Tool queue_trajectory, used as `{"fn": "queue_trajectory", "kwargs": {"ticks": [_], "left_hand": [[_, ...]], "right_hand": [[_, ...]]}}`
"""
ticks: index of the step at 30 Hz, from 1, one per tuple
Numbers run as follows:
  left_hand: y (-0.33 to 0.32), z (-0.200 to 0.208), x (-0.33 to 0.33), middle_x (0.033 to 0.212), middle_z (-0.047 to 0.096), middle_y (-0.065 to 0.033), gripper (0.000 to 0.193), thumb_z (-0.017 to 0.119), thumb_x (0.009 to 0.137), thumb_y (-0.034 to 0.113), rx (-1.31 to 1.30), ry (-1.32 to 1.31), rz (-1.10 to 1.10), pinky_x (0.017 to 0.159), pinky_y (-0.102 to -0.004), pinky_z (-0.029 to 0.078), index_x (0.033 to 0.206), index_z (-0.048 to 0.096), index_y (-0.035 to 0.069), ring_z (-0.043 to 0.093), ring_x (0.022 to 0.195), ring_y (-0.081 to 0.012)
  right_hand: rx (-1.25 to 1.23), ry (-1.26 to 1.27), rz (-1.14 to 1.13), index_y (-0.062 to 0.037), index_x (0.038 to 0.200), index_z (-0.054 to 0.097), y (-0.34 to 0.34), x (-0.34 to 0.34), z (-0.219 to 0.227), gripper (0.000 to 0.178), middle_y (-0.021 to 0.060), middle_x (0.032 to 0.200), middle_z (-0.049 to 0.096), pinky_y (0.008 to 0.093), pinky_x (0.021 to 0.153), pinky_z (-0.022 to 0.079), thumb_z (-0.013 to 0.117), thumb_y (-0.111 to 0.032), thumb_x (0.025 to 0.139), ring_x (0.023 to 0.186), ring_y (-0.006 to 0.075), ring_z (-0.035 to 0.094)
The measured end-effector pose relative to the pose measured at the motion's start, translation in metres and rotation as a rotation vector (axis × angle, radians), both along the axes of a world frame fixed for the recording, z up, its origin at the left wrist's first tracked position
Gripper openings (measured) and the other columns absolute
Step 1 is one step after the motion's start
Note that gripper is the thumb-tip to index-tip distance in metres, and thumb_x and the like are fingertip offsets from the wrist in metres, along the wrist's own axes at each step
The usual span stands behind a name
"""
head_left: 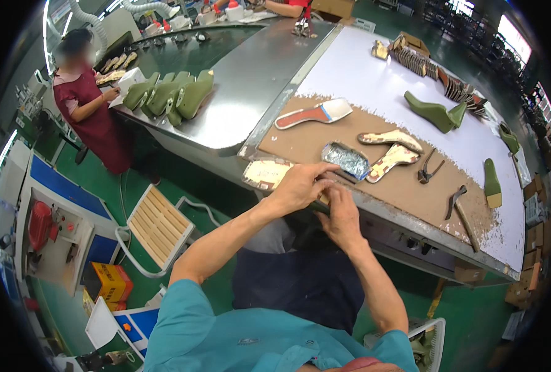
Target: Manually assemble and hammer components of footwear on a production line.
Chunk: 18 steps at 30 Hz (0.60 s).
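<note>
At the near table edge my left hand (302, 186) and my right hand (343, 215) are close together, both with curled fingers. Between them is something small, with a dark edge and a yellowish part. The fingers cover most of it, and I cannot make out its kind. A patchy cream insole (266, 173) lies by my left hand. Just beyond my fingers sits a shallow oval dish (345, 159) with a shiny grey inside. Beside it rest two more patchy insoles, one (390, 140) overlapping the other (394, 162). Farther off lies a red and white insole (312, 115).
Pincers (425, 170) and a hammer (465, 218) lie on the right. Green shoe lasts stand on the white sheet (433, 111) and the metal table (192, 96). A stack of dark pieces (419, 65) lines the far side. Left are a slatted chair (159, 229) and another person (89, 105).
</note>
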<state>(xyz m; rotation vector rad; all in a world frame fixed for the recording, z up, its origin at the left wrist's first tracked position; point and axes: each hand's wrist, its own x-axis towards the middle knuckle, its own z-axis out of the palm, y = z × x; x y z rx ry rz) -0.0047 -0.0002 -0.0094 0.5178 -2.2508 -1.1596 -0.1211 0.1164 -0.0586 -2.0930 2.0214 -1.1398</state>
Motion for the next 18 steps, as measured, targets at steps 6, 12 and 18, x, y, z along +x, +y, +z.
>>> {"fn": "queue_trajectory", "kwargs": {"ticks": [6,12,18], "left_hand": [[-0.010,-0.020,0.002,0.084,0.068,-0.0047,0.013,0.065,0.086,0.008,0.200,0.088,0.056,0.063,-0.0218,0.052,0.096,0.064,-0.001,0.063,0.077,-0.0072],[-0.013,-0.016,-0.008,0.092,0.069,-0.0059,0.014,0.068,0.080,0.019,-0.454,-0.015,-0.001,0.080,-0.0350,0.048,0.087,0.069,0.007,0.064,0.092,-0.0264],[-0.006,-0.007,-0.005,0.094,0.070,-0.0057,0.013,0.067,0.081,0.018,-0.247,-0.218,-0.032,0.079,-0.0340,0.049,0.087,0.069,0.006,0.065,0.090,-0.0244]], "right_hand": [[-0.001,-0.100,-0.257,0.0015,0.132,0.040,0.047,-0.053,0.016,0.067,0.0224,0.125,0.051,0.0405,0.100,0.039,0.074,-0.020,0.078,0.117,0.0359,0.049],[-0.057,0.441,-0.884,-0.0018,0.133,0.044,0.147,-0.255,0.008,0.047,0.0197,0.130,0.050,0.0415,0.101,0.037,0.047,-0.033,0.097,0.121,0.0339,0.047],[0.459,0.685,-0.933,-0.0227,0.139,0.040,0.236,-0.342,-0.033,0.043,0.0180,0.122,0.056,0.0435,0.093,0.043,0.043,-0.029,0.097,0.111,0.0365,0.053]]}}
